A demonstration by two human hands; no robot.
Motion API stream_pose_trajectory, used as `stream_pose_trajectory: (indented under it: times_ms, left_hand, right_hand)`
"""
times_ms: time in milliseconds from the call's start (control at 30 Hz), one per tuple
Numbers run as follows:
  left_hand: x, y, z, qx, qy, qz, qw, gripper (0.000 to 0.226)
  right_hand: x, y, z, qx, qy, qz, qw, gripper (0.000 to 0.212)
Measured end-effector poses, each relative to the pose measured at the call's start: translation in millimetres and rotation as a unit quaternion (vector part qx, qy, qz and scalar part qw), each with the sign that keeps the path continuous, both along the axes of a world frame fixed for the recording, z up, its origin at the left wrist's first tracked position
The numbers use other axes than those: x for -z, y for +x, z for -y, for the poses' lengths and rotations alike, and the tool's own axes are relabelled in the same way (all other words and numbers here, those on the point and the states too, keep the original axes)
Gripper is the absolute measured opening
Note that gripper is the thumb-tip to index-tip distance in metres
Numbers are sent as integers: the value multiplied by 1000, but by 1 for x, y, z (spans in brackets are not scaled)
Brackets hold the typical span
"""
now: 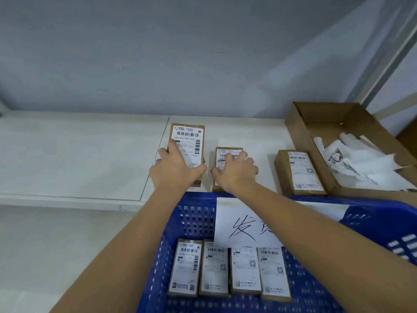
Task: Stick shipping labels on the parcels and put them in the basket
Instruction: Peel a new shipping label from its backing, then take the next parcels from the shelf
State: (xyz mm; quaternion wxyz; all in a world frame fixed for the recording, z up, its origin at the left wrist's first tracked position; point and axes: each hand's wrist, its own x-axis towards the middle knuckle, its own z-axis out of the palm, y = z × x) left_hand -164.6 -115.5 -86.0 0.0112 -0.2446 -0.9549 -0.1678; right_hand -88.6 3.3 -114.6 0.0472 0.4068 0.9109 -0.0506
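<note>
Three brown parcels with white shipping labels lie on the white shelf (79, 154). My left hand (176, 170) grips the left parcel (191, 136), fingers over its label and thumb round its right edge. My right hand (235, 172) grips the smaller middle parcel (228, 152), fingers curled over its top and thumb at its left edge. The right parcel (299, 171) lies untouched. Below my arms stands the blue plastic basket (383, 208), holding several labelled parcels (228, 269) in a row.
A white sheet with handwritten characters (243, 222) leans inside the basket. An open cardboard box (316, 118) at the right holds crumpled white backing paper (361, 163). A grey wall rises behind the shelf.
</note>
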Motion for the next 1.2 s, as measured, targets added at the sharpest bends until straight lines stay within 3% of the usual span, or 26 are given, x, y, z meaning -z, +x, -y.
stream_pose_trajectory:
  times_ms: [200, 367, 667, 933, 1033, 1200]
  left_hand:
    - [13, -10, 1, 1, 9, -23, 1000, 89]
    - [12, -13, 3, 0, 22, -23, 1000, 90]
    - [-26, 12, 3, 6, 13, -29, 999, 91]
    - [-35, 105, 11, 50, 1, 15, 999, 88]
    - [-21, 151, 20, 77, -1, 37, 996, 90]
    - [18, 227, 29, 114, 14, 109, 987, 96]
  right_hand:
    - [14, -15, 6, 13, -6, 65, 998, 75]
    - [14, -12, -1, 24, -27, 11, 999, 72]
    - [-44, 23, -18, 8, 47, -47, 998, 74]
    - [-71, 121, 8, 5, 68, -32, 997, 74]
    - [-60, 180, 17, -51, 121, 24, 991, 78]
    - [-27, 277, 29, -54, 95, 57, 992, 80]
